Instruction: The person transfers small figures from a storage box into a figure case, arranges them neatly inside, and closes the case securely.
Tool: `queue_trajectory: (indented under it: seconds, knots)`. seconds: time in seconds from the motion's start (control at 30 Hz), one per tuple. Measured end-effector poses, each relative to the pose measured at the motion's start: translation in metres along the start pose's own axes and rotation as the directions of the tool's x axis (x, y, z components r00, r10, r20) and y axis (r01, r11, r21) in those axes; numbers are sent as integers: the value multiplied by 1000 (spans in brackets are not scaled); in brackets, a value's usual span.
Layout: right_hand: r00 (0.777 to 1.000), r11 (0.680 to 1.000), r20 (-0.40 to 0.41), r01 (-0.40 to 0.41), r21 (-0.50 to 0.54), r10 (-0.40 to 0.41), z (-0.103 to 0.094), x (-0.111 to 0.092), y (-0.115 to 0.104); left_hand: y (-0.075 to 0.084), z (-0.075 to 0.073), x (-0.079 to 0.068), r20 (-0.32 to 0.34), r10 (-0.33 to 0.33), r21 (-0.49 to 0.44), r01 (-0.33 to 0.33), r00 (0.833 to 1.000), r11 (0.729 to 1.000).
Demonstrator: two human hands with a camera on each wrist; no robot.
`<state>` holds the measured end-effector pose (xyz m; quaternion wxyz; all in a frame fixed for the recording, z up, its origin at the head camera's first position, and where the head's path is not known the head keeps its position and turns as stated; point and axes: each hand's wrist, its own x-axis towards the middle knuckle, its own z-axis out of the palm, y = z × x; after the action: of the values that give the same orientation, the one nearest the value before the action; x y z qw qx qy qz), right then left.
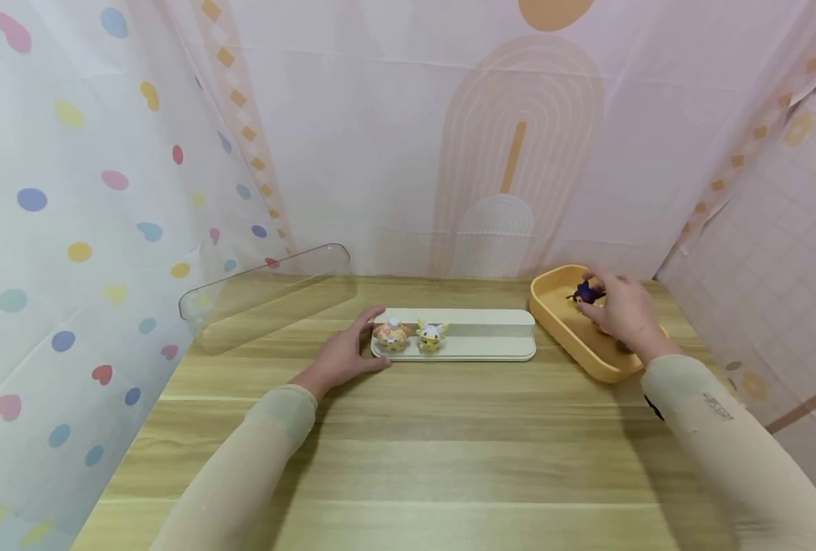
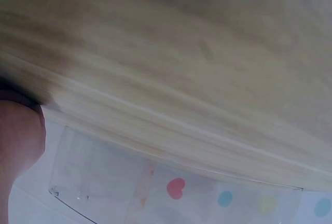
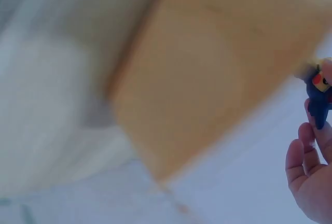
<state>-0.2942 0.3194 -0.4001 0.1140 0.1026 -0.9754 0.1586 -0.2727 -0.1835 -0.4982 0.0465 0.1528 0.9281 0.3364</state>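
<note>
My left hand holds the left end of a white two-step display base, thumb at the front edge and fingers at the back. On its lower step, close to that hand, stand an orange-brown figurine with a white top and a white-and-yellow figurine. Over the yellow tray at the right, my right hand pinches a dark blue figurine. In the right wrist view this figurine shows a yellow face with a red cheek, held between thumb and fingers.
A clear plastic cover stands at the back left of the wooden table, near the dotted curtain. Inside the tray, more small items are partly hidden under my right hand. A patterned curtain hangs behind the table.
</note>
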Motion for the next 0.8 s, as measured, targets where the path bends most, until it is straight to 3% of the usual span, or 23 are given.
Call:
queue_trajectory:
  seconds: [0.1, 0.2, 0.43, 0.8]
  knots:
    - [1000, 1000, -19, 25, 10, -24, -11, 0, -21, 0, -1, 0, -3, -5, 1, 5, 1000, 1000]
    - [994, 994, -42, 104, 39, -103, -13, 0, -44, 0, -2, -1, -3, -7, 1, 7, 1000, 1000]
    - [932, 935, -129, 349, 59, -340, 10, 0, -87, 1, -2, -2, 0, -8, 6, 8, 1000, 1000]
    - [894, 895, -30, 447, 2, -446, 49, -1, -135, 1, -1, -2, -1, -4, 14, 4, 1000, 1000]
